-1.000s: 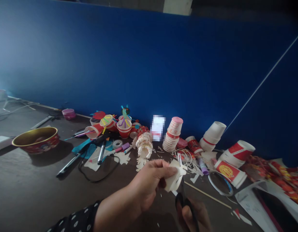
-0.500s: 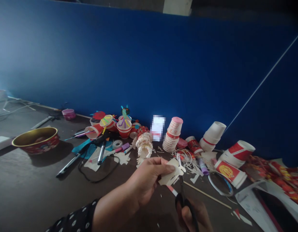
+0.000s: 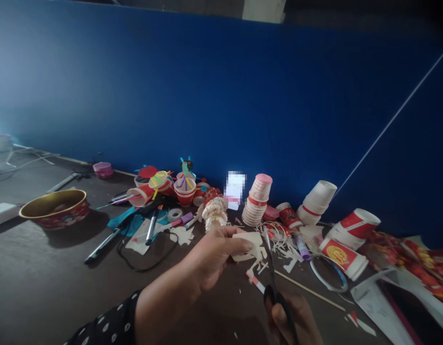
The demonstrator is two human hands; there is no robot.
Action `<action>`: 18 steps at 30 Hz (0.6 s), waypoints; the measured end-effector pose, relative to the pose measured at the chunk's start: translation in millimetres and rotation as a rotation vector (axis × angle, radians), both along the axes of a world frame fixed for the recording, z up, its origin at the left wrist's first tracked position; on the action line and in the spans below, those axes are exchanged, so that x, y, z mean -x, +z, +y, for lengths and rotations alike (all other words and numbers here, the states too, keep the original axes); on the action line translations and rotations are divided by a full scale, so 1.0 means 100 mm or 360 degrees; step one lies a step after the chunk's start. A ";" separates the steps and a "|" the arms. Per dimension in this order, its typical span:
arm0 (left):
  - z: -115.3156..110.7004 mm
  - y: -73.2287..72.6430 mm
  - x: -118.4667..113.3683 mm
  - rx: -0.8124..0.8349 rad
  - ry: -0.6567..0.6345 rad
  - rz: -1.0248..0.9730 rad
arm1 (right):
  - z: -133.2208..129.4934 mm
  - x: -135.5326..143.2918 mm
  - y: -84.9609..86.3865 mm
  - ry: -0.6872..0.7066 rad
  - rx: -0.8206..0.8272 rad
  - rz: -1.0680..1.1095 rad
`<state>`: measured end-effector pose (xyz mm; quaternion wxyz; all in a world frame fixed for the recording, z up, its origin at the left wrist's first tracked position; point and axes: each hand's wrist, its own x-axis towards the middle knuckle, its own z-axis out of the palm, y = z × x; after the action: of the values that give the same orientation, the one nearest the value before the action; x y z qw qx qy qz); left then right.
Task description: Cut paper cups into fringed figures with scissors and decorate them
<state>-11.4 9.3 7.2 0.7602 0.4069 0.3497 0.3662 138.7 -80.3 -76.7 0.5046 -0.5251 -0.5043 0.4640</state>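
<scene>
My left hand [image 3: 214, 256] pinches a small piece of cream paper [image 3: 256, 238] between thumb and fingers. The paper's right edge is cut into notches and thin strips. In my right hand [image 3: 298, 314] is a pair of black-handled scissors [image 3: 271, 275], with fingers through the handles and blades pointing up and away from me. The blades are just right of the paper; whether they touch it I cannot tell. Below the paper a red-and-white strip [image 3: 255, 281] lies on the table. Behind my left hand sits a white ring-shaped craft [image 3: 215, 211], partly hidden.
Paper cups stand in a stack [image 3: 256, 201] and lie about at the right [image 3: 354, 227]. White scraps [image 3: 289, 261] and a thin wooden stick [image 3: 311, 290] lie near the scissors. At left are a red-gold bowl [image 3: 54, 215], a marker [image 3: 152, 227] and decorated cups [image 3: 184, 189]. A blue partition [image 3: 207, 96] rises behind.
My left hand has shifted left and turned the paper, drawing it away from between the blades. The scissors have moved slightly right and down.
</scene>
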 end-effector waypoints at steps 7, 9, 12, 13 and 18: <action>0.06 0.04 0.06 -0.0112 -0.0156 0.0178 | 0.01 0.04 0.02 -0.0039 -0.0153 -0.0097; 0.06 0.05 0.06 -0.0112 -0.0174 0.0175 | 0.01 0.02 0.04 0.0028 -0.0113 -0.0131; 0.06 0.07 0.05 -0.0103 -0.0145 0.0237 | 0.03 -0.03 0.06 0.0192 -0.0036 -0.0183; 0.06 0.07 0.05 -0.0106 -0.0138 0.0262 | 0.03 -0.04 0.05 0.0234 -0.0020 -0.0190; 0.07 0.05 0.04 -0.0131 -0.0172 0.0363 | 0.03 -0.04 0.02 0.0230 0.0017 -0.0152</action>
<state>-15.8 15.8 11.9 0.7167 0.4951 0.3962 0.2901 143.0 -77.3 -74.4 0.4423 -0.5115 -0.5619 0.4764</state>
